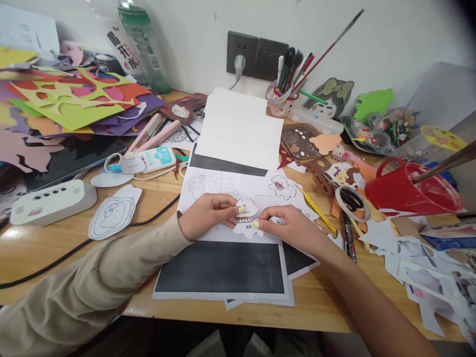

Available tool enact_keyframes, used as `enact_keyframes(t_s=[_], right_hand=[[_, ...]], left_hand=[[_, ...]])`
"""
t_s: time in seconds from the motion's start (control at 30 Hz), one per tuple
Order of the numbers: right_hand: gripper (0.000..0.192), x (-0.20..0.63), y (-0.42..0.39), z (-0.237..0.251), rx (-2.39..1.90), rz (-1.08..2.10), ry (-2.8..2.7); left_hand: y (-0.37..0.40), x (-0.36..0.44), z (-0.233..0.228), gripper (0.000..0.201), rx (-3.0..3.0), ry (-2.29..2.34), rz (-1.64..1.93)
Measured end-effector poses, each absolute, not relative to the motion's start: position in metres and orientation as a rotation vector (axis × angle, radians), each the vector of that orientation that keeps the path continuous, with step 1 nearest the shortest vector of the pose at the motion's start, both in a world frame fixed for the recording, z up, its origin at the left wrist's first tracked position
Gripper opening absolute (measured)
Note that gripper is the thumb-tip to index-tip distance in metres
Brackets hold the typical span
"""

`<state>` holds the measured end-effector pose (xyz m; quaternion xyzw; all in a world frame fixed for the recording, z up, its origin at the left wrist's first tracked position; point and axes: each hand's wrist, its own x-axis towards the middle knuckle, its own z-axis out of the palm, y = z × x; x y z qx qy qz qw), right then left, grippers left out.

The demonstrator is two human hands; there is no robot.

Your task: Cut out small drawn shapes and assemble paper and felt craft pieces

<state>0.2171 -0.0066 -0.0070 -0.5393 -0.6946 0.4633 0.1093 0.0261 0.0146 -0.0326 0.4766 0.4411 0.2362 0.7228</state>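
Observation:
In the middle of the head view, a small white paper cutout (247, 229) with line drawing and printed characters is held between both hands. My left hand (211, 215) pinches its upper left side between thumb and fingers. At its right edge, my right hand (290, 225) is closed on it too. Beneath them lie printed paper sheets (219, 270) with black panels and outline drawings. A blank white sheet (240, 129) rests on their far end. Just beyond my right hand is a cartoon drawing (280, 187) with a wavy outline.
Coloured paper scraps (74, 99), a white power strip (54, 203) and a bear-shaped cutout (113, 213) lie left. Rightward are a yellow tool (316, 208), black scissors (351, 198), a red mug (412, 186) and white offcuts (416, 267). A pen cup (280, 105) stands behind.

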Motion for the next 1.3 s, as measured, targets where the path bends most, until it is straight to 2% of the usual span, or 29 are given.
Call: enact_keyframes(t_s=[0.33, 1.3], right_hand=[[0.023, 0.2138, -0.0088, -0.01, -1.673, 1.345, -1.963], [0.02, 0.2109, -0.0097, -0.0109, -1.576, 1.339, -1.943]], left_hand=[[0.0159, 0.0251, -0.0335, 0.019, 1.082, 0.993, 0.548], [0.0131, 0.0253, -0.0309, 0.02, 1.133, 0.985, 0.53]])
